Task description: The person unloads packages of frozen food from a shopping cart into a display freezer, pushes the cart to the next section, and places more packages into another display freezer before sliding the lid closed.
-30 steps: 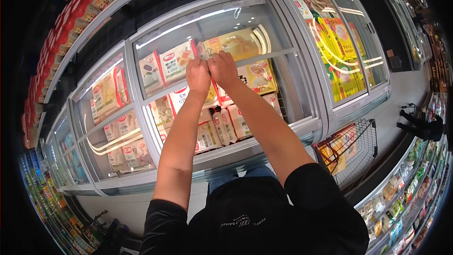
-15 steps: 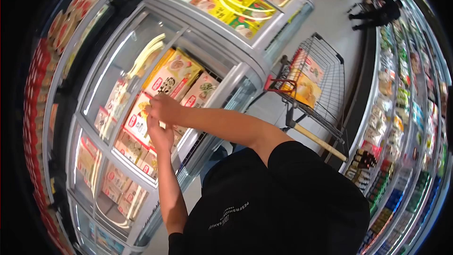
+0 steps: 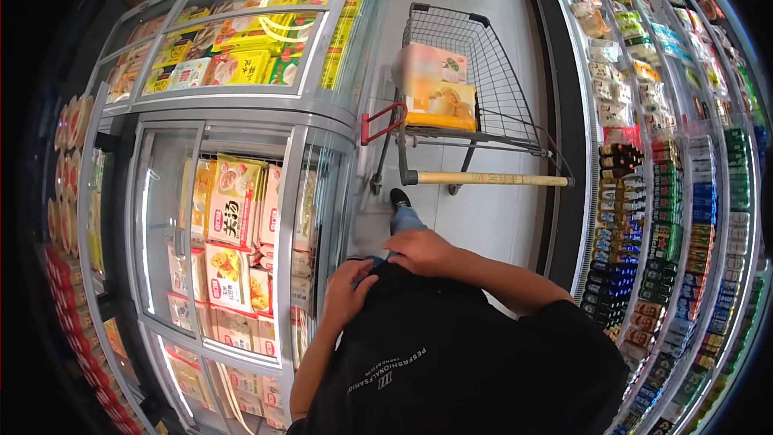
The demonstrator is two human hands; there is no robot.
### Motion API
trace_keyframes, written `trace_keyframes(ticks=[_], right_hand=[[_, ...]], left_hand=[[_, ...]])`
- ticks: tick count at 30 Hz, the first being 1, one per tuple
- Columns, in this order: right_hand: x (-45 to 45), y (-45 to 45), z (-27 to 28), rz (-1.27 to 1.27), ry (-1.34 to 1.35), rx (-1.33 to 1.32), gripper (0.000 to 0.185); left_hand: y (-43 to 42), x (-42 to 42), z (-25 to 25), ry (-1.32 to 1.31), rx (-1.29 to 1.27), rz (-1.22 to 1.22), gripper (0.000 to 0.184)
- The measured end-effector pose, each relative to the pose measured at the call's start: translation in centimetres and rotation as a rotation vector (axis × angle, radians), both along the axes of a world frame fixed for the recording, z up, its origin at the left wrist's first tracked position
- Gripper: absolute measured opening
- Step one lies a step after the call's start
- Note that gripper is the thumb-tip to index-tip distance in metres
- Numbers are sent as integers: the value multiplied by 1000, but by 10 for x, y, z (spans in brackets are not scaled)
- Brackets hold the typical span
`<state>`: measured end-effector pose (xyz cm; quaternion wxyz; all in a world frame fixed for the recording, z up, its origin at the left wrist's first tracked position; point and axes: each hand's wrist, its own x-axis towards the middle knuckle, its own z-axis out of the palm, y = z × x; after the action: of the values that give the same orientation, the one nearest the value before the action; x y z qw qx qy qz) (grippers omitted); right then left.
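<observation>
My left hand (image 3: pixel 345 293) hovers by my waist, thumb and fingers apart, near the front of my black shirt (image 3: pixel 467 338). Beside it, my right hand (image 3: pixel 423 251) is held over my jeans, fingers loosely extended and nothing visible in them. To the left is a glass-topped freezer (image 3: pixel 314 193) with its lid slid partly aside. Inside it lie frozen food packs, among them a white-and-red pack (image 3: pixel 228 275) and a larger pack with black characters (image 3: pixel 234 201).
Ahead stands a shopping cart (image 3: pixel 503 72) with a wooden-coloured handle (image 3: pixel 491 180), carrying a yellow-and-white pack (image 3: pixel 441 105) and a pink pack (image 3: pixel 435 63). Another freezer (image 3: pixel 241 105) with yellow packs is at the upper left. Refrigerated shelves (image 3: pixel 644 217) line the right side.
Both hands have left the white-and-red pack in the freezer and drawn back to my waist. My view has turned to the right, bringing the cart nearer to the centre.
</observation>
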<state>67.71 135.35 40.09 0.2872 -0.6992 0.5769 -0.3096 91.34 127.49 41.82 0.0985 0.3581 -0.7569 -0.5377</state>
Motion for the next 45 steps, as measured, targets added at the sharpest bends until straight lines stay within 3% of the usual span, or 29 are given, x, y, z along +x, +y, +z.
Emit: trace_keyframes(ticks=[3,5,9,13,16,19,22,23,26,30,32,33,35,38,40,43,45], right_hand=[[-68,-3,20,-307,-109,63,25],[-127,-19,21,-544,-223,-73,19],[-272,-65,-44,-914,-231,47,19],[-392,-102,-169,-873,-46,343,35],[-451,-125,-256,-688,42,923,45],[-470,-129,-320,-854,-140,1026,51],[-481,-131,-376,-798,-218,1060,51],[-482,-133,-382,-776,-235,1091,52],[-474,-141,-371,-761,-274,1179,53],[-477,-139,-431,-532,61,1177,60],[-480,-135,-459,-388,223,1139,67],[-483,-132,-465,-353,263,1137,68],[-478,-136,-428,-520,38,1231,53],[-481,-126,-398,-899,-482,1141,38],[-501,-103,-430,-780,-555,1004,45],[-498,-97,-350,-895,-957,923,54],[-508,-91,-322,-824,-816,986,53]], left_hand=[[-25,-69,25,120,72,38,34],[-49,-125,28,219,128,70,38],[-108,-262,3,268,307,103,46],[-166,-385,-89,-46,82,32,55],[-203,-442,-197,-381,-186,-28,62],[-225,-477,-237,-649,99,60,66],[-236,-488,-301,-631,240,123,63],[-239,-487,-322,-542,357,137,60],[-235,-493,-340,-616,412,245,56],[-227,-478,-393,-348,465,209,49],[-228,-478,-389,-412,403,276,51],[-225,-477,-397,-452,313,343,52],[-226,-474,-412,-513,222,397,53],[-224,-489,-363,-552,134,405,47],[-223,-492,-348,-454,105,364,48],[-223,-492,-323,-378,69,310,49],[-218,-486,-284,-234,37,331,51]])
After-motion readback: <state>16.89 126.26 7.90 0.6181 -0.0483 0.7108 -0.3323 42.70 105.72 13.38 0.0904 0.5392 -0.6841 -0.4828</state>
